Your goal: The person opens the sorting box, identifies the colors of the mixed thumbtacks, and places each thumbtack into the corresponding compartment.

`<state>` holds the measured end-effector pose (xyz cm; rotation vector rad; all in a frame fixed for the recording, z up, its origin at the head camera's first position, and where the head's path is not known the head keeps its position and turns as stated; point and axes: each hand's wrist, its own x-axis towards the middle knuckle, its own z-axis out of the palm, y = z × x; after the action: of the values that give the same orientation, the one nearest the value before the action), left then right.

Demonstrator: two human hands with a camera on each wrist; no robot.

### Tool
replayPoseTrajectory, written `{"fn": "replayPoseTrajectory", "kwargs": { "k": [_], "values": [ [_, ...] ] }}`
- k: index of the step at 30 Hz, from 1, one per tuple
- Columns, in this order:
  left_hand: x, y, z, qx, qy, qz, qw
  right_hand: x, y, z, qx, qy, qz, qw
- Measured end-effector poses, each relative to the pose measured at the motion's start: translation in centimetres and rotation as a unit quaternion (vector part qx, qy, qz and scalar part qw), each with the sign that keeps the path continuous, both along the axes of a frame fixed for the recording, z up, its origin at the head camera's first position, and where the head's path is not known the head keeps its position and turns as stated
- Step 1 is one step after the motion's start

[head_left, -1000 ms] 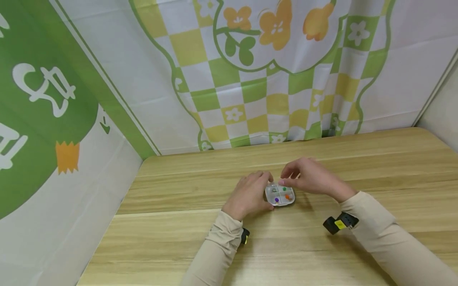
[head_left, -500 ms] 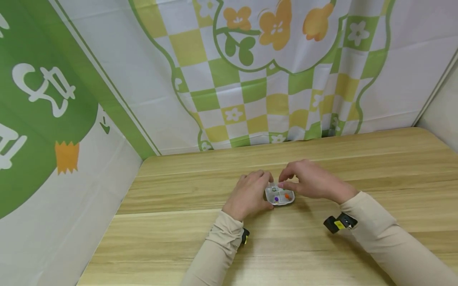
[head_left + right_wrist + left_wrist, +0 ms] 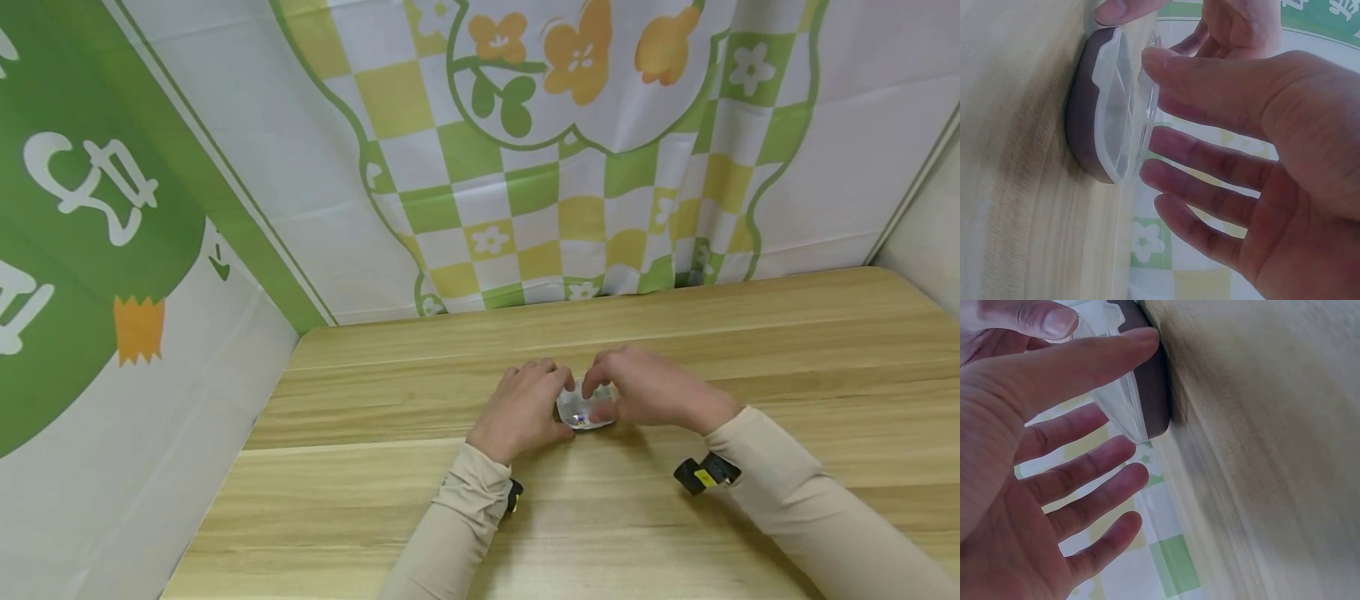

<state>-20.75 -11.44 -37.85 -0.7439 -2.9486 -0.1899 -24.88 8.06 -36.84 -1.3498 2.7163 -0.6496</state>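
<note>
A small pill box [image 3: 567,410] with a dark base [image 3: 1082,115], a pale divided inside and a clear hinged lid [image 3: 1143,140] lies on the wooden table. My left hand [image 3: 521,410] grips its left side, the thumb at the front edge and fingers behind. My right hand [image 3: 656,390] holds the lid between thumb and fingers, and the lid leans low over the compartments. A small purple piece [image 3: 580,419] shows through near the front left. The right fingers hide the right compartments in the head view.
The wooden table [image 3: 360,500] runs back to a checked green and yellow curtain [image 3: 532,192]. A green and white printed sheet [image 3: 247,333] hangs along the left side. Black straps with cameras [image 3: 705,473] sit at the wrists.
My right hand has swung the clear lid forward and down over the compartments, its thumb coming to the front right. The orange and green pieces are now hidden. My left hand stays put.
</note>
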Motion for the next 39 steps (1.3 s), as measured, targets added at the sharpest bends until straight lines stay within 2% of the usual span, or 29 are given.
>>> {"fn": "replayPoseTrajectory", "kwargs": {
  "k": [7, 11, 16, 26, 39],
  "values": [
    [0.16, -0.14, 0.24, 0.029, -0.033, -0.003, 0.9990, 0.08, 0.01, -0.14, 0.006, 0.006, -0.006, 1.000],
    [0.08, -0.23, 0.28, 0.040, -0.034, -0.009, 0.9986, 0.03, 0.06, -0.21, 0.015, 0.006, -0.027, 0.999],
    [-0.01, -0.16, 0.29, 0.031, -0.028, -0.005, 0.9991, -0.05, 0.33, -0.32, 0.040, 0.007, -0.052, 0.998],
    [0.19, 0.12, 0.31, -0.003, -0.055, 0.034, 0.9979, -0.01, 0.55, -0.30, 0.077, -0.009, -0.055, 0.995],
    [0.28, 0.39, 0.16, -0.015, -0.066, 0.032, 0.9971, -0.03, 0.12, -0.76, 0.092, -0.006, -0.065, 0.994]
  ]
}}
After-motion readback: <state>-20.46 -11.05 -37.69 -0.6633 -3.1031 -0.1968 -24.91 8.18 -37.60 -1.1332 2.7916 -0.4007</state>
